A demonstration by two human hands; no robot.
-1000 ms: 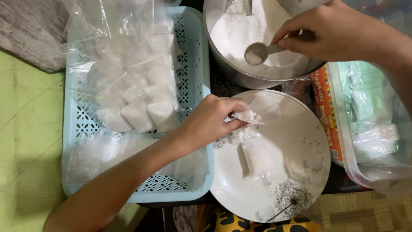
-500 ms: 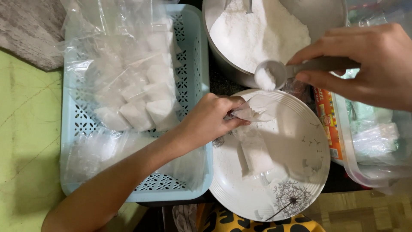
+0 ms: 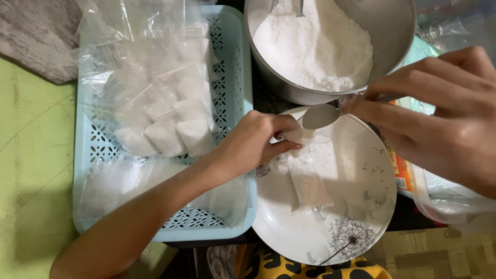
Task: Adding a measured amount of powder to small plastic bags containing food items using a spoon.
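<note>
My left hand [image 3: 253, 142] pinches a small clear plastic bag [image 3: 305, 138] held open over the white plate [image 3: 361, 206]. My right hand [image 3: 439, 111] grips a metal spoon [image 3: 321, 115], its bowl turned over right above the bag's mouth. The bag looks partly filled with white powder. Another small filled bag [image 3: 309, 190] lies flat on the plate. Behind the plate stands a steel bowl [image 3: 392, 36] holding a heap of white powder [image 3: 315, 46].
A light blue perforated basket [image 3: 235, 72] at the left holds several filled small bags [image 3: 170, 132] and loose clear plastic. A clear container with packets [image 3: 444, 194] sits at the right edge. A green surface [image 3: 31, 170] lies to the left.
My right hand has carried the spoon from the steel bowl down to the bag's mouth and tipped it over. My left hand has kept holding the bag on the plate.
</note>
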